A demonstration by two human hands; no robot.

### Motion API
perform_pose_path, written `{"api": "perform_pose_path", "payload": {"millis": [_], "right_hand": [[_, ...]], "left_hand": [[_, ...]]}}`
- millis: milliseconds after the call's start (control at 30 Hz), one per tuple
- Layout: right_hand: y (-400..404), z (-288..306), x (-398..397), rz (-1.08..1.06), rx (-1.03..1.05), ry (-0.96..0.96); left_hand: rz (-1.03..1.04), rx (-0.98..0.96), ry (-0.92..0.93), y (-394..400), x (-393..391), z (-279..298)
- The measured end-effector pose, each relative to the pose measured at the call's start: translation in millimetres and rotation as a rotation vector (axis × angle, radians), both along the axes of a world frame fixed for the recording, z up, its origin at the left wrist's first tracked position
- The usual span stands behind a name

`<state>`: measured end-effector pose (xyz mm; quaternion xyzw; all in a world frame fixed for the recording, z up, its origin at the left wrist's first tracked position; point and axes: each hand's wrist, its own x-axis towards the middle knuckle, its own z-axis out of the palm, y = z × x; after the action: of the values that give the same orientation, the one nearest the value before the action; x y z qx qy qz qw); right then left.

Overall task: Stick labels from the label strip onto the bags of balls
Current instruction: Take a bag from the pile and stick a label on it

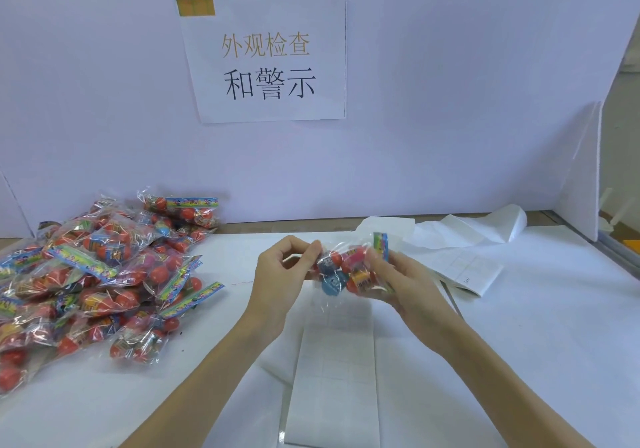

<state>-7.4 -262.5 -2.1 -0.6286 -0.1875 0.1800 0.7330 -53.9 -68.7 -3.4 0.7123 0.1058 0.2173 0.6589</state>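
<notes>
head view: at the centre of the frame both hands hold up one clear plastic bag of red, blue and pink balls [341, 269] above the white surface [540, 326]; the left hand [280, 274] has its grip pinched on the bag's left edge with thumb and forefinger; the right hand [398, 279] has its grip curled round the bag's right side, just below the bag's striped paper header [381, 245]; under the hands, running to the lower centre of the frame, lies the white label strip [334, 378], flat on the surface; at the left a heap of similar clear bags of mostly red balls [100, 274] lies on the surface; at the right lie loose white backing sheets [460, 240]; on the pale wall at the upper centre hangs a white paper sign with chinese characters [268, 56].
</notes>
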Motion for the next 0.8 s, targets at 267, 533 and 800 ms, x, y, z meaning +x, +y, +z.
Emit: {"api": "perform_pose_path", "payload": {"millis": [267,533,800], "right_hand": [[-0.4,-5.5,2.8,-0.098,-0.266,-0.189],[1.0,-3.9,3.2,-0.111,-0.198,-0.095],[-4.3,-3.2,2.9,-0.122,-0.302,-0.235]], "left_hand": [[-0.287,-0.044,0.119,2.1,-0.5,-0.7],[-0.186,-0.105,0.076,-1.8,-2.1,0.2],[-0.082,-0.124,-0.006,-3.4,-4.4,5.5]]}}
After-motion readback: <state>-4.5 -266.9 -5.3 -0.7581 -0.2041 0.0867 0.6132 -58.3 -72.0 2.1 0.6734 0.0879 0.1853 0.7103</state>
